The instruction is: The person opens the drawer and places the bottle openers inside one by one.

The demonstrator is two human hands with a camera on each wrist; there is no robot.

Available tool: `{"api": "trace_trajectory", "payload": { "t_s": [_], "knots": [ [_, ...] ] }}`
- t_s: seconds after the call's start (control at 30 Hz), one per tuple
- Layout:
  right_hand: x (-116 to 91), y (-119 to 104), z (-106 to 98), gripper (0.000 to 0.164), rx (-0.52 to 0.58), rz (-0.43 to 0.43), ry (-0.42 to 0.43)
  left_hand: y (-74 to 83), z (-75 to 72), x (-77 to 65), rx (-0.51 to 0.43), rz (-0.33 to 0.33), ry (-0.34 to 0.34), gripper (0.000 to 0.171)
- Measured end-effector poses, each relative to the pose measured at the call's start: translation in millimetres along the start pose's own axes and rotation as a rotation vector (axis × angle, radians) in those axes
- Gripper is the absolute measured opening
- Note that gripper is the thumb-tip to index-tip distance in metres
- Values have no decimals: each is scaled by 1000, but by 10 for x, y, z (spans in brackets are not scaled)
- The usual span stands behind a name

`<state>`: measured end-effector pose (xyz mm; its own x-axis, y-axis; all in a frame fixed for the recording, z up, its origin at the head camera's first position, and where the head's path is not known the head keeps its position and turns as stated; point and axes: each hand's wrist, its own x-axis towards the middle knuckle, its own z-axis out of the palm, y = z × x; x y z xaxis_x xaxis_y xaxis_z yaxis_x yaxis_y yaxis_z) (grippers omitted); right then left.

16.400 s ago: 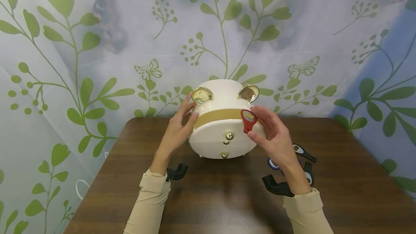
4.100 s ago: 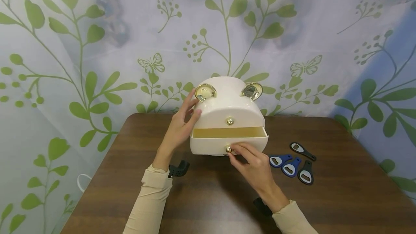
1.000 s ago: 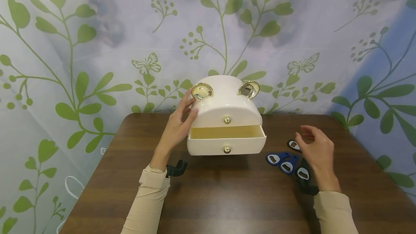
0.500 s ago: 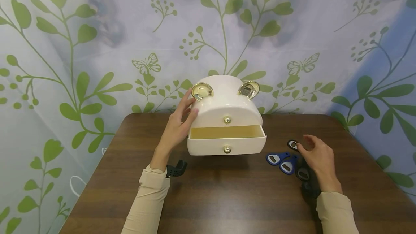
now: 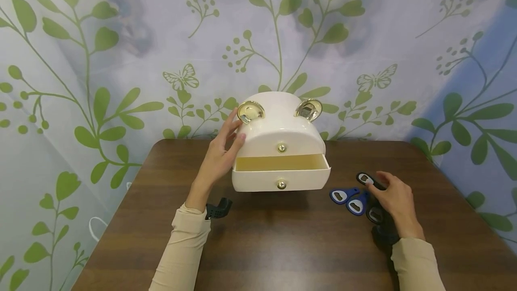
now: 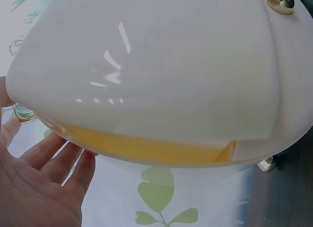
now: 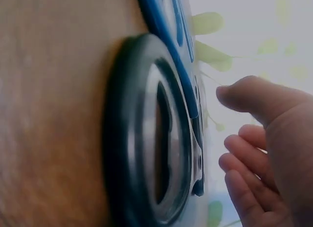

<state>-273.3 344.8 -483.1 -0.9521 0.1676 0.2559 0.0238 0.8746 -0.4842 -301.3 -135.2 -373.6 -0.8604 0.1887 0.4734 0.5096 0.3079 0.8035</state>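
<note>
A white drawer box (image 5: 278,125) with gold ears stands on the table, its upper drawer (image 5: 262,146) closed and its lower drawer (image 5: 258,181) pulled out. My left hand (image 5: 216,158) rests against the box's left side, thumb towards the front and fingers farther back; the left wrist view shows the fingers loosely extended at its edge. To the right, my right hand (image 5: 396,196) is over a black bottle opener (image 5: 365,178), thumb near its head. In the right wrist view, thumb and fingers stand apart with nothing between them.
Two blue bottle openers (image 5: 339,196) and a second black bottle opener (image 5: 374,214) lie close to the right hand on the brown wooden table (image 5: 278,246). A leaf-patterned cloth (image 5: 161,35) hangs behind the table.
The right hand held a red bottle opener at the upper drawer, later pinched the lower drawer's knob, then moved right and lowered to the black opener. The upper drawer closed; the left hand stayed.
</note>
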Motion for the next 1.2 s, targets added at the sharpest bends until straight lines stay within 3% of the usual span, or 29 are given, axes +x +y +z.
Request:
{"api": "trace_trajectory", "payload": {
  "t_s": [0.53, 0.93, 1.2],
  "knots": [
    [-17, 131, 35, 63, -31, 32, -70, 4, -2, -7, 4, -1, 0, 65],
    [-10, 157, 56, 42, -24, 20, -2, 27, 8, -5, 7, 0, 2, 66],
    [-9, 162, 55, 41, -21, 11, 6, 4, 14, -5, 9, 9, 3, 66]
  ]
}}
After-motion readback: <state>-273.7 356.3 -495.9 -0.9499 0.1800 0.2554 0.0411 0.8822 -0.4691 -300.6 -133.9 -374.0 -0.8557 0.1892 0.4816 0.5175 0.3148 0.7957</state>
